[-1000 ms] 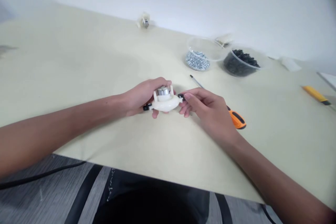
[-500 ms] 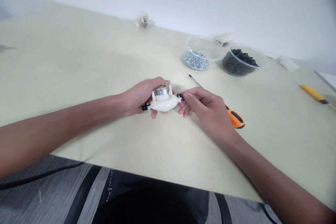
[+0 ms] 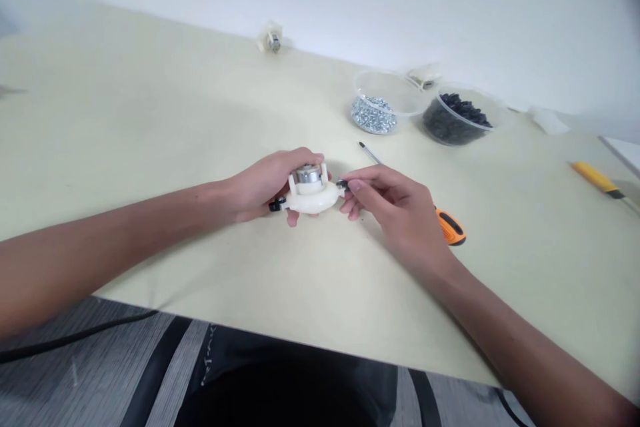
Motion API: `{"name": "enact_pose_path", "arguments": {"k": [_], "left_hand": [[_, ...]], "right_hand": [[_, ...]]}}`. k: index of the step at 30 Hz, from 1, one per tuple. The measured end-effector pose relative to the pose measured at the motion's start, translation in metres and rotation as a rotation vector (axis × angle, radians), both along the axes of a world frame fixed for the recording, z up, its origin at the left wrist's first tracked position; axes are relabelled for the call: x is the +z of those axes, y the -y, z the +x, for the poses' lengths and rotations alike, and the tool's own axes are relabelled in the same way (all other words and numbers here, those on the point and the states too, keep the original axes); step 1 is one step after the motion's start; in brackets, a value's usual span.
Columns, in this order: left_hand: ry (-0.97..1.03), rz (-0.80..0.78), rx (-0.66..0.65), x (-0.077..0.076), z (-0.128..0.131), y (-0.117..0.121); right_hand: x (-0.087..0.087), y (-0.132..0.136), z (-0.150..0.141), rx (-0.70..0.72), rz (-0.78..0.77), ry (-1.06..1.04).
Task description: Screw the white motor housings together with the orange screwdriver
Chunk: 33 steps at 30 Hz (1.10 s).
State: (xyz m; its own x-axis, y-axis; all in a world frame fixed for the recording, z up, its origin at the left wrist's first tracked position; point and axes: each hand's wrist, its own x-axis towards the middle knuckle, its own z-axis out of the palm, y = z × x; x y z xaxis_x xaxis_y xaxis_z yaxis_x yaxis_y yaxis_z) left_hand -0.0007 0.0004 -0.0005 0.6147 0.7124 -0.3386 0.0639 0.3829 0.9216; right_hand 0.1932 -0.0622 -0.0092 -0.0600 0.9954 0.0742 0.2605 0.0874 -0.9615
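My left hand (image 3: 273, 183) wraps around and holds a white plastic housing (image 3: 311, 200), which carries a silver metal cylinder (image 3: 307, 175) inside an upright white bracket. A small black piece (image 3: 277, 204) sticks out at the housing's left end. At its right end, the fingertips of my right hand (image 3: 387, 203) pinch another small black piece (image 3: 342, 183). Behind my right hand lies a screwdriver with an orange and black handle (image 3: 451, 227), its thin shaft (image 3: 369, 153) partly hidden by my fingers.
A beige mat (image 3: 150, 113) covers the table. Toward the back stand a clear bowl of silver screws (image 3: 373, 115) and a bowl of black pieces (image 3: 454, 120). Small motor parts (image 3: 271, 38) sit by the wall. A yellow utility knife (image 3: 597, 179) lies at right.
My right fingertips now cover more of the black piece at the housing's right end. The whole view has shifted slightly, and both hands remain on the housing.
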Motion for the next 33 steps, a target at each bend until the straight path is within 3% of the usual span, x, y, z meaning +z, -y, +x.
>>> {"name": "enact_pose_path", "arguments": {"k": [8,13,28,33], "left_hand": [[0.119,-0.077,0.022,-0.001,0.003,0.007],[0.243,-0.173,-0.009,-0.001,0.005,0.015],[0.096,-0.089,0.033,0.010,0.007,0.024],[0.095,-0.084,0.058,0.007,0.009,0.024]], "right_hand": [[0.001,0.000,0.003,-0.025,-0.012,-0.128],[0.007,-0.001,0.008,-0.047,0.010,-0.072],[0.021,0.011,0.004,0.005,0.202,0.172],[0.022,0.012,0.000,-0.014,0.132,0.082]]}}
